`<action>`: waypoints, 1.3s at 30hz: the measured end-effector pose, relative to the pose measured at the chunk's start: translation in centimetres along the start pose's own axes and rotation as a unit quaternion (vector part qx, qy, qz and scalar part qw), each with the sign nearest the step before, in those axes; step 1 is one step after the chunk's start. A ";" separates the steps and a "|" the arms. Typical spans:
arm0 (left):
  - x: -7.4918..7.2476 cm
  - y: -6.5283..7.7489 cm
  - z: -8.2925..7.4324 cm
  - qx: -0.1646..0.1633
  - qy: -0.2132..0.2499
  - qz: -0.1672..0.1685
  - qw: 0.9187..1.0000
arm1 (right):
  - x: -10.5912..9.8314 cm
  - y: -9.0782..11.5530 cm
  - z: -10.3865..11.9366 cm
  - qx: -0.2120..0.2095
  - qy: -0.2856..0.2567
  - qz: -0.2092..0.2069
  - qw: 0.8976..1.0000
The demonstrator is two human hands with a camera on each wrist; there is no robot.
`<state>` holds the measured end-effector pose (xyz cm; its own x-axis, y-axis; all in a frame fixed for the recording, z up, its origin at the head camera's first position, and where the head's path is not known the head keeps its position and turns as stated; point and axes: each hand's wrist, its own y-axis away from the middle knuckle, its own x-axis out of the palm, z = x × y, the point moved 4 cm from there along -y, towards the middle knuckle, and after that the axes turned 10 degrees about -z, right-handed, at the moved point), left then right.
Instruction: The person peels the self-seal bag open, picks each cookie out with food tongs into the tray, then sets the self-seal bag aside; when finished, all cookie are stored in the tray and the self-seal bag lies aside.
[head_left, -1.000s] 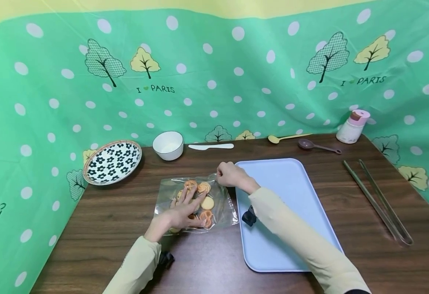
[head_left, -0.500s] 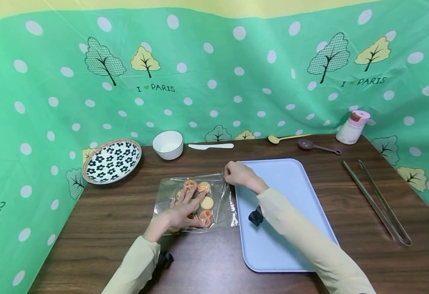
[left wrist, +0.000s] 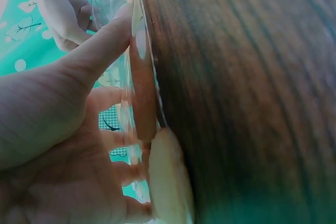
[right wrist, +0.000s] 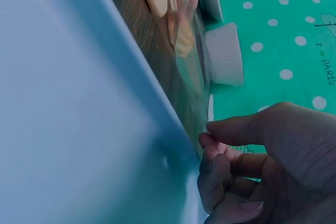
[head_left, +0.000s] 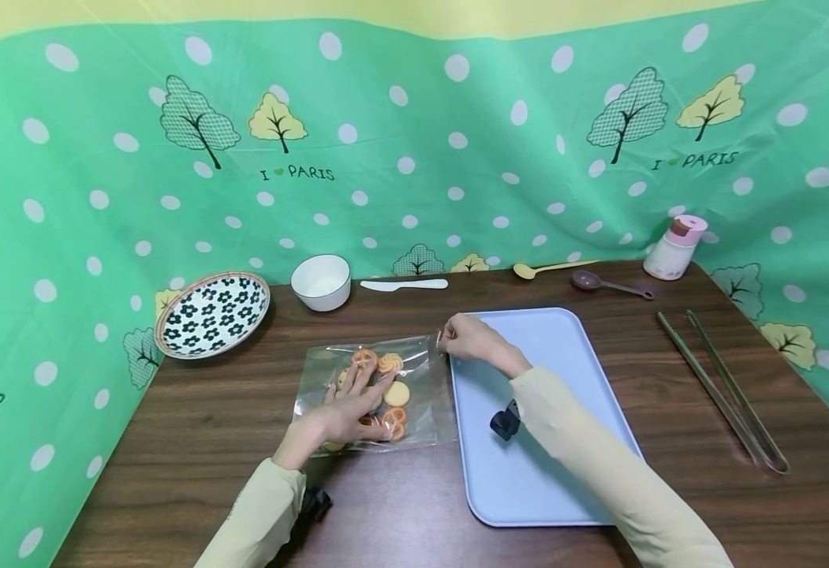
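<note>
A clear bag [head_left: 423, 414] of cookies [head_left: 397, 394], left of the blue tray [head_left: 502, 489].
The left hand [head_left: 343, 414] presses the bag, fingers wide; the right hand [head_left: 476, 339] pinches its corner.

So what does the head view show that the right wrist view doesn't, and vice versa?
Head view only: the long metal tongs, the slender yellow spoon and the pink-lidded white bottle.
Right wrist view only: the palm side of the right hand, which pinches the clear plastic cookie bag.
Both: that bag, the rectangular light-blue tray and the round white bowl.
</note>
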<state>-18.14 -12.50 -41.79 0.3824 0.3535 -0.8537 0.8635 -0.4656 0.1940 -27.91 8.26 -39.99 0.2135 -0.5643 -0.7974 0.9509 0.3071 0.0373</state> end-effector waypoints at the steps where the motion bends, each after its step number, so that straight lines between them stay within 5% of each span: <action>1: 0.0 0.0 0.0 0.001 0.000 -0.001 1.000 | -0.1 0.1 -0.1 0.001 0.001 -0.003 1.000; 11: -0.1 0.5 0.5 -0.001 0.007 -0.010 1.000 | -2.3 1.9 -1.9 0.013 -0.010 -0.022 1.000; 27: -0.1 1.0 0.8 0.014 -0.027 -0.062 0.998 | -7.3 7.6 -5.6 -0.044 0.001 -0.109 0.993; 39: -0.6 1.2 1.9 0.028 -0.024 -0.114 0.993 | -12.3 13.0 -12.6 -0.011 0.070 -0.229 0.971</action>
<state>-17.96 -14.84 -41.96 0.1611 0.4164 -0.8948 0.9059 -0.4222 -0.0334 -20.96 28.88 -37.34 -0.2655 -0.5358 -0.8016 0.9334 0.0653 -0.3528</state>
